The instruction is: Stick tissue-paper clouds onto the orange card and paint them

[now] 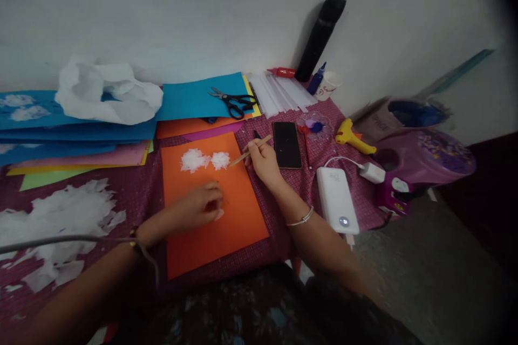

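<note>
An orange sheet of paper (202,242) lies in front of me on the table. Near its top are two fluffy white patches, a larger left patch (194,160) and a smaller right patch (220,160). My right hand (261,159) grips a flat wooden stick (239,159), whose tip reaches the paper beside the smaller patch. Over the middle of the sheet, my left hand (200,204) is curled and blurred by motion. A small pale bit (219,214) shows at its thumb; whether it is held is unclear.
Torn white tissue (76,210) is heaped at left. Behind lie crumpled tissue (109,94), coloured sheets (186,98) and scissors (234,102). To the right are a phone (287,145), a power bank (336,199), a yellow glue gun (354,137) and a paper cup (328,85). A cable (81,238) crosses my left forearm.
</note>
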`<state>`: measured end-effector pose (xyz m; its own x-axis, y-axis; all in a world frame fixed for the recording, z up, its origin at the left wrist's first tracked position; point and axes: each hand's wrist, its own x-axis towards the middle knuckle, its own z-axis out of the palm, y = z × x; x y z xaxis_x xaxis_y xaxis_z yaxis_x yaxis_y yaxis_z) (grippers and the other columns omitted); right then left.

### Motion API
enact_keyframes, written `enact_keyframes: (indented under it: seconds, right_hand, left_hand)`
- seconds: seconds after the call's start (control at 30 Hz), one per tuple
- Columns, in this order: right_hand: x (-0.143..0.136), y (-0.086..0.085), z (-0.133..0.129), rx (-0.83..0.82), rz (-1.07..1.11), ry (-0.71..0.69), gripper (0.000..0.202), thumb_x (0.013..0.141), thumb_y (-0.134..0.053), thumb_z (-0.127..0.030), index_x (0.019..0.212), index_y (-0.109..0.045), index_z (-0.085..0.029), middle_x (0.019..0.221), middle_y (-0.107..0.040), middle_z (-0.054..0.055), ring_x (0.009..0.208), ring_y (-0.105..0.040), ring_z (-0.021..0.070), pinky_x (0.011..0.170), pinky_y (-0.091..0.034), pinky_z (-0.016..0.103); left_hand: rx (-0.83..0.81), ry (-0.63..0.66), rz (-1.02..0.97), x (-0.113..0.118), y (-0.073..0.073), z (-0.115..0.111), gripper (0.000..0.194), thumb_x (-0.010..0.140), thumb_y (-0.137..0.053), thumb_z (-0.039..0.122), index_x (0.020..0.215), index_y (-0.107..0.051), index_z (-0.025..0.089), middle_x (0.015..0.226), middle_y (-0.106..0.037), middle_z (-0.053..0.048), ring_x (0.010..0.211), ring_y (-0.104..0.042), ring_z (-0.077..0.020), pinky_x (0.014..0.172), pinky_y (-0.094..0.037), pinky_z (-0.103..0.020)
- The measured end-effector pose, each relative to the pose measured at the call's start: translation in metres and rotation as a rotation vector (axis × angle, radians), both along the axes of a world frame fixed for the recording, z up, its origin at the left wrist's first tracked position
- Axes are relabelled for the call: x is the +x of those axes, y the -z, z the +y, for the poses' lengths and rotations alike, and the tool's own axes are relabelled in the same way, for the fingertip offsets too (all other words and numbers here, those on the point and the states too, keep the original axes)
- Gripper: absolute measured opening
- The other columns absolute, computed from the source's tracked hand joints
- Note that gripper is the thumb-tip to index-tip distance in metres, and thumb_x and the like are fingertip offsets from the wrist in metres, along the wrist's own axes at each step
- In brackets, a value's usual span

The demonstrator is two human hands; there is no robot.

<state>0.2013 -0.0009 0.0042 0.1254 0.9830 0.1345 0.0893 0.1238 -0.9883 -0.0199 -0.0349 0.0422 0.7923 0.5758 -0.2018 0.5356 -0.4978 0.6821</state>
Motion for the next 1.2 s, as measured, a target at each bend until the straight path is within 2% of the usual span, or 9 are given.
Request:
enact_keyframes:
  seconds: [0.13, 0.23, 0.4, 0.53, 0.73, 0.8, 0.93, 1.07, 1.2]
  right_hand:
    - [-0.004, 0.005, 0.002, -0.028, -0.017, -0.034, 0.036, 0.095, -0.044, -0.049, 0.075, -0.056, -0.021, 0.051, -0.055, -0.004, 0.045, -0.052, 0.0107, 0.046, -0.04, 0.021]
    - [-0.008, 0.009, 0.004, -0.037, 0.032, -0.078, 0.035, 0.094, -0.045, -0.05, 0.079, -0.056, -0.021, 0.055, -0.06, -0.004, 0.043, -0.052, 0.0096, 0.046, -0.041, 0.02]
    - [-0.011, 0.013, 0.007, -0.07, 0.139, -0.107, 0.031, 0.092, -0.048, -0.048, 0.083, -0.056, -0.02, 0.061, -0.065, -0.003, 0.041, -0.051, 0.0076, 0.042, -0.04, 0.018]
    - [-0.01, 0.007, 0.007, -0.117, 0.169, -0.094, 0.029, 0.091, -0.05, -0.047, 0.082, -0.055, -0.02, 0.06, -0.064, -0.004, 0.04, -0.051, 0.0073, 0.04, -0.039, 0.017]
    - [0.004, -0.014, 0.002, -0.075, 0.187, 0.119, 0.028, 0.092, -0.048, -0.042, 0.075, -0.053, -0.02, 0.049, -0.055, -0.006, 0.037, -0.048, 0.0079, 0.038, -0.037, 0.018]
    - [0.006, -0.016, 0.0, -0.044, 0.16, 0.122, 0.029, 0.093, -0.047, -0.042, 0.074, -0.052, -0.021, 0.046, -0.052, -0.006, 0.036, -0.046, 0.0083, 0.038, -0.036, 0.019]
    - [0.003, -0.01, -0.001, -0.017, 0.042, 0.015, 0.03, 0.094, -0.046, -0.043, 0.075, -0.053, -0.021, 0.05, -0.056, -0.005, 0.04, -0.05, 0.0094, 0.044, -0.04, 0.02]
    - [0.0, 0.002, 0.0, -0.011, -0.07, -0.005, 0.03, 0.096, -0.044, -0.044, 0.08, -0.055, -0.022, 0.056, -0.059, -0.004, 0.047, -0.055, 0.0111, 0.048, -0.041, 0.021]
    - [-0.001, 0.008, 0.001, -0.006, -0.072, -0.003, 0.028, 0.096, -0.042, -0.043, 0.082, -0.055, -0.022, 0.058, -0.06, -0.003, 0.049, -0.057, 0.0118, 0.051, -0.044, 0.021]
  left_hand:
    - [-0.101, -0.221, -0.083, -0.002, -0.008, 0.02, 0.01, 0.075, -0.054, 0.027, 0.068, -0.051, 0.02, 0.066, -0.054, 0.001, 0.059, -0.048, -0.0131, 0.057, -0.038, -0.025]
    - [-0.095, -0.363, -0.169, -0.001, -0.011, 0.04, 0.013, 0.071, -0.057, 0.03, 0.064, -0.052, 0.021, 0.06, -0.052, 0.002, 0.057, -0.047, -0.0127, 0.055, -0.036, -0.025]
    - [-0.097, -0.55, -0.258, 0.006, 0.0, 0.06, 0.018, 0.067, -0.064, 0.036, 0.061, -0.058, 0.02, 0.061, -0.057, -0.001, 0.058, -0.052, -0.0145, 0.055, -0.038, -0.027]
    - [-0.044, -0.644, -0.211, 0.022, 0.011, 0.054, 0.018, 0.067, -0.065, 0.035, 0.06, -0.061, 0.019, 0.057, -0.058, 0.0, 0.054, -0.049, -0.0143, 0.053, -0.035, -0.027]
    - [0.116, -0.752, -0.23, 0.042, 0.021, 0.04, 0.013, 0.073, -0.06, 0.027, 0.062, -0.057, 0.02, 0.066, -0.061, -0.001, 0.063, -0.055, -0.0161, 0.056, -0.038, -0.027]
    - [0.156, -0.778, -0.233, 0.042, 0.025, 0.041, 0.014, 0.074, -0.06, 0.028, 0.062, -0.056, 0.021, 0.065, -0.061, -0.001, 0.064, -0.055, -0.0169, 0.056, -0.038, -0.027]
    - [0.174, -0.782, -0.226, 0.04, 0.03, 0.045, 0.015, 0.075, -0.061, 0.029, 0.064, -0.059, 0.02, 0.065, -0.062, -0.002, 0.063, -0.056, -0.0176, 0.056, -0.039, -0.028]
    - [0.203, -0.767, -0.249, 0.04, 0.027, 0.045, 0.015, 0.077, -0.06, 0.031, 0.067, -0.063, 0.019, 0.071, -0.065, -0.003, 0.068, -0.059, -0.0182, 0.061, -0.042, -0.029]
    - [0.33, -0.831, -0.354, 0.033, 0.026, 0.043, 0.018, 0.084, -0.056, 0.035, 0.08, -0.063, 0.019, 0.082, -0.066, -0.004, 0.076, -0.06, -0.019, 0.068, -0.044, -0.031]
